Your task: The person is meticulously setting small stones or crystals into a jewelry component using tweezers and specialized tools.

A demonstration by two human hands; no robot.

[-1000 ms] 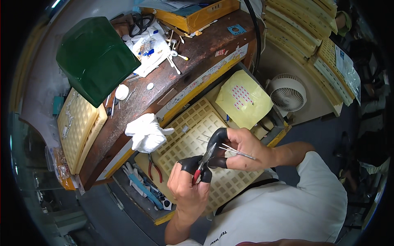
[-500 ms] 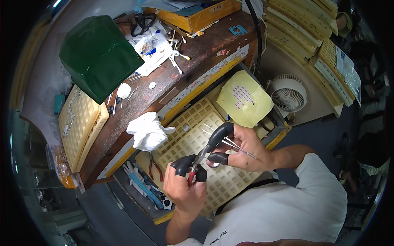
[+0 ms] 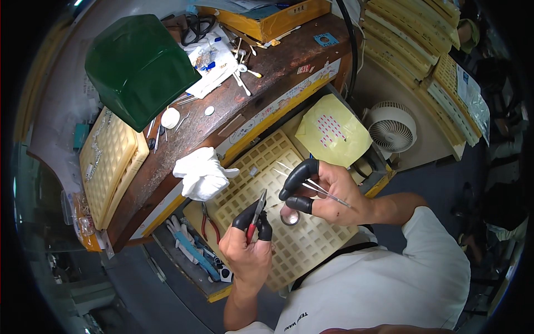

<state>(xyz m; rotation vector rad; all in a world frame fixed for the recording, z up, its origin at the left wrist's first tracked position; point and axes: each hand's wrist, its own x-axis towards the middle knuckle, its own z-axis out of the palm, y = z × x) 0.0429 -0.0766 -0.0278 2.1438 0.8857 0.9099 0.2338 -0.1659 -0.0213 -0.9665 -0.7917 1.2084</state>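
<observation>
My left hand (image 3: pixel 248 253), with black covers on its thumb and forefinger, is closed around red-handled pliers (image 3: pixel 260 209), their narrow metal nose pointing up. To its right, my right hand (image 3: pixel 340 195) holds thin metal tweezers (image 3: pixel 325 193) slanting across its fingers, tips toward the upper left. Its black-covered thumb and forefinger are curled close together; a tiny thing between or just beyond their tips is too small to name. Below that thumb sits a small round container (image 3: pixel 290 216) with a shiny rim. Both hands are above a cream tray (image 3: pixel 311 247) with a grid of square pockets.
A second pair of red-handled pliers (image 3: pixel 206 222) lies at the tray's left. White cloth (image 3: pixel 203 173) hangs at the bench edge. Yellow paper with pink marks (image 3: pixel 328 136) lies in the drawer beside a white fan (image 3: pixel 392 127). A green bin-like cover (image 3: pixel 139 69) stands on the wooden bench.
My hands have moved apart; the pliers' nose has come away from my right fingers and now points more upright. The round container by the right thumb shows more fully.
</observation>
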